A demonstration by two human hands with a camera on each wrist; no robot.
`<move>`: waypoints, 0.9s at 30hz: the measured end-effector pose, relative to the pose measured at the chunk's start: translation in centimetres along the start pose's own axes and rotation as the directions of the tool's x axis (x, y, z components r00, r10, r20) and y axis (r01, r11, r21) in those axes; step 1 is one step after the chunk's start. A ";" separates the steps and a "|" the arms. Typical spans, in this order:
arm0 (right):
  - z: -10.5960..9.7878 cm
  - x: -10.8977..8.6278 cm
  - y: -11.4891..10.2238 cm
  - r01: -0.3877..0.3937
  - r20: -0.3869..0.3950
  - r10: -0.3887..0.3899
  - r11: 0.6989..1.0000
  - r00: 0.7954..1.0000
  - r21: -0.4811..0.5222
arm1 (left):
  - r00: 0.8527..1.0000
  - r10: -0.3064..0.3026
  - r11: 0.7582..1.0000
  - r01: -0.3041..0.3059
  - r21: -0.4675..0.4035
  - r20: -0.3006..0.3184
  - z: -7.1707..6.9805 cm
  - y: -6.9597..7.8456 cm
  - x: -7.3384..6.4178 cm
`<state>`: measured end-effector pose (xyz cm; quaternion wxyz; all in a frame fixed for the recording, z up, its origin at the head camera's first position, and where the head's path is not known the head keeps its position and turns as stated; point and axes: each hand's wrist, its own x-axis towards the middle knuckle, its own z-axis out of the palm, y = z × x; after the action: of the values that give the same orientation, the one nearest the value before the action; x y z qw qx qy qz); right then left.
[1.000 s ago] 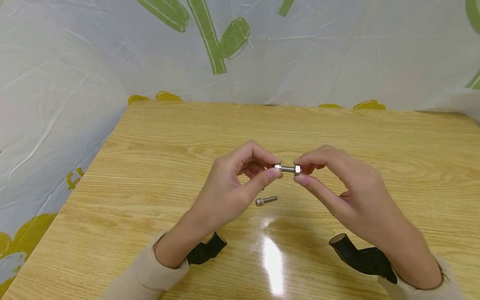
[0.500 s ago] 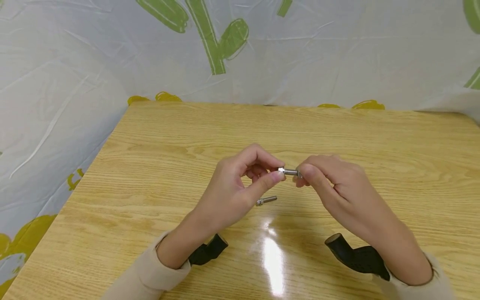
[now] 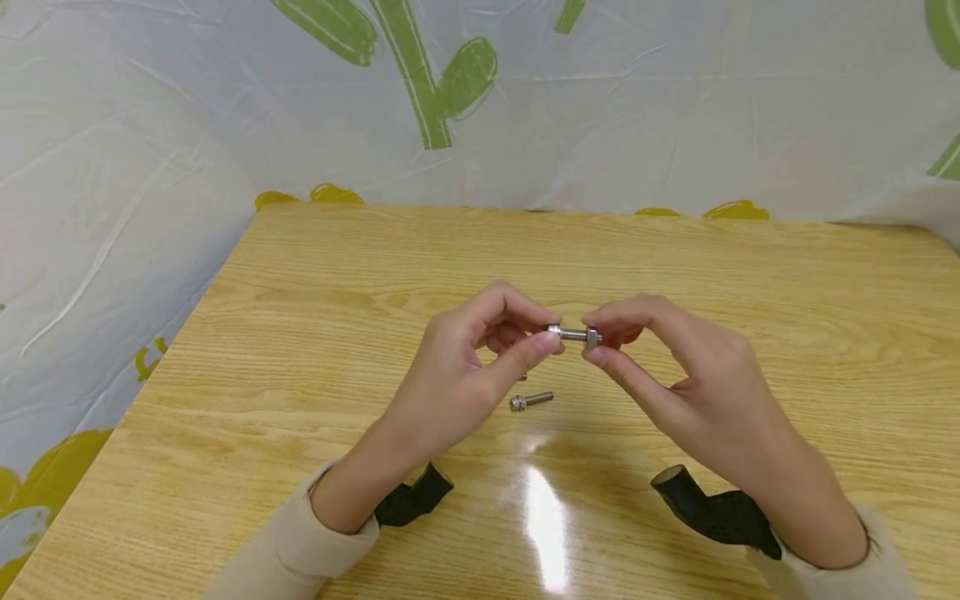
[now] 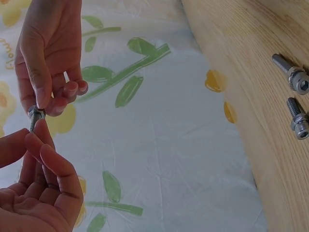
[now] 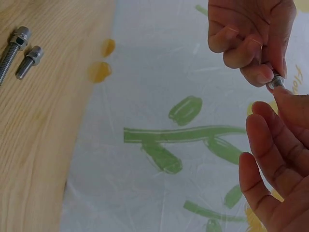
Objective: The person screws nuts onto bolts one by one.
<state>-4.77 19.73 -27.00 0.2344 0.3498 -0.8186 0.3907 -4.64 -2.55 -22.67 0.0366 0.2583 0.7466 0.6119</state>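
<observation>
My left hand (image 3: 446, 375) pinches the head end of a silver bolt (image 3: 573, 335) between thumb and index finger, above the table. At the bolt's other end, my right hand (image 3: 705, 383) pinches a hex nut (image 3: 592, 339) with thumb and index fingertips. The nut sits around the threads, with the bolt's tip poking out past it. In the left wrist view the nut (image 4: 36, 112) shows under the right hand's fingertips. Below the hands lies a second bolt (image 3: 531, 402). A smaller bolt (image 4: 298, 118) lies beside it, mostly hidden by my left hand in the head view.
The wood-grain table (image 3: 337, 275) spreads under both hands. Behind it and along its left side hangs a pale sheet (image 3: 525, 125) with green and yellow plant prints. Black wrist mounts (image 3: 716, 512) stick out below the cuffs.
My right hand rolled its thumb over the nut half a second ago, then rolled back to the earlier pinch. The bolt shifted slightly right, then back left, still in my left hand.
</observation>
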 end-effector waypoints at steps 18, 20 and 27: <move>1.2 -5.3 7.6 -0.253 0.118 0.268 0.959 0.956 -0.129 | 0.998 0.053 0.998 -0.054 0.020 0.013 0.3 -0.5 0.0; 0.7 -4.4 6.3 -0.225 0.113 0.237 0.968 0.965 -0.109 | 0.999 0.035 0.999 -0.035 0.021 0.012 0.2 -0.3 0.0; -0.5 0.1 -0.9 -0.046 0.063 0.049 0.997 0.997 -0.059 | 1.000 0.016 1.000 -0.016 0.010 0.009 0.0 0.0 0.0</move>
<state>-4.13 19.66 -26.21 0.2086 0.3357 -0.8448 0.3608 -4.67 -2.51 -22.68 0.0336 0.2671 0.7475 0.6073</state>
